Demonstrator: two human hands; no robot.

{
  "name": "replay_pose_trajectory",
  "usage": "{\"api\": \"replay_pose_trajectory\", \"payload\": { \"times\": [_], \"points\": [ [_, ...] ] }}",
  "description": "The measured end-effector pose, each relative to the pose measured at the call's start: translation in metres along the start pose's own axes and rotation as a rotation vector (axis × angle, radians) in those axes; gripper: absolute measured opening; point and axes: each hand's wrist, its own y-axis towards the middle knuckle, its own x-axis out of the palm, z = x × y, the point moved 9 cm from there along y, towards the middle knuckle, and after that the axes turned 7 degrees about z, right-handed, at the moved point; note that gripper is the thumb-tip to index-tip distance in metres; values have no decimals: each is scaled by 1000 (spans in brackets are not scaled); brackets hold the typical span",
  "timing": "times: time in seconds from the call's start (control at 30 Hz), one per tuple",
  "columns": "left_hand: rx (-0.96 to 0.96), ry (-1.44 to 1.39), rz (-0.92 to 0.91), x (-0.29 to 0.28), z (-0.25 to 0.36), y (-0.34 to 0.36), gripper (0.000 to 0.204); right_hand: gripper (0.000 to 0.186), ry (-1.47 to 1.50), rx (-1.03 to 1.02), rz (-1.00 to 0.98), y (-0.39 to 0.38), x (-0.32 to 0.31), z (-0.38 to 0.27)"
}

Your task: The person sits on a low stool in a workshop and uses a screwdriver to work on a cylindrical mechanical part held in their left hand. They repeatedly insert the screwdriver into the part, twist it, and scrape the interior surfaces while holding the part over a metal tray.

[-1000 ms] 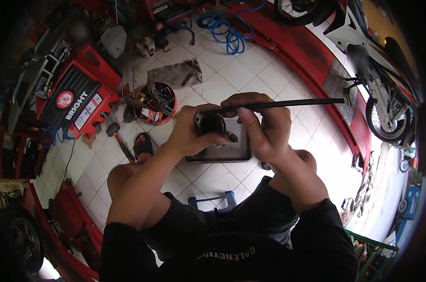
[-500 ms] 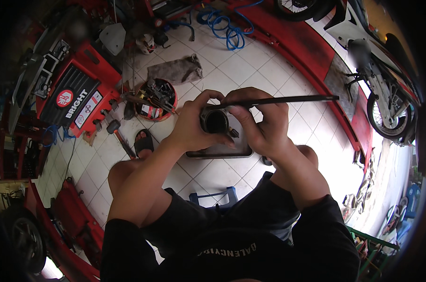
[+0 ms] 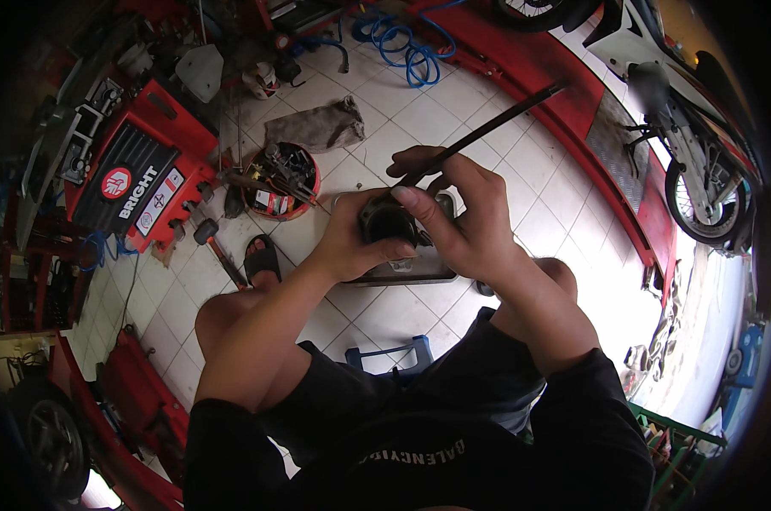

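Note:
My left hand (image 3: 344, 240) is closed around a dark, round, hollow metal part (image 3: 391, 223), its wide opening facing up toward me. A long thin dark rod (image 3: 504, 117) slants up to the right from the rim of that part. Between thumb and fingers my right hand (image 3: 475, 209) pinches the rod near its lower end. Whether that end touches the part is hidden by my fingers. Beneath both hands lies a shallow metal tray (image 3: 436, 278), with a small light metal piece (image 3: 401, 266) showing near my left thumb.
A red tub (image 3: 319, 177) full of tools stands left of my hands, with a grey rag (image 3: 313, 126) beyond. Blue coiled hose (image 3: 415, 61) lies farther off. A red lift platform (image 3: 585, 128) and a motorcycle (image 3: 696, 175) are at right. Between my knees is a blue stool (image 3: 389, 356).
The rod has swung from nearly level to a steep slant, its free end moving up and left. My right hand has turned with it. The hollow part has tilted slightly.

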Motion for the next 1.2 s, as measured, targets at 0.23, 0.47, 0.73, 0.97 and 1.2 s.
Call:
{"api": "replay_pose_trajectory", "payload": {
  "times": [0.23,0.47,0.73,0.97,1.2],
  "points": [
    [-7,-44,-28,0,0,7,68,35,12,-19,27,4,-6,1],
    [-36,-3,-18,-2,0,5,70,41,175,7,12,3,-5,0],
    [351,286,-67,14,29,2,80,24,96,43,-48,-3,-7,8],
    [-14,27,-54,0,-8,10,84,14,291,121,239,-3,-41,-2],
    [21,-115,-1,-9,2,14,87,13,146,-95,38,-10,-25,-28]
  ]
}}
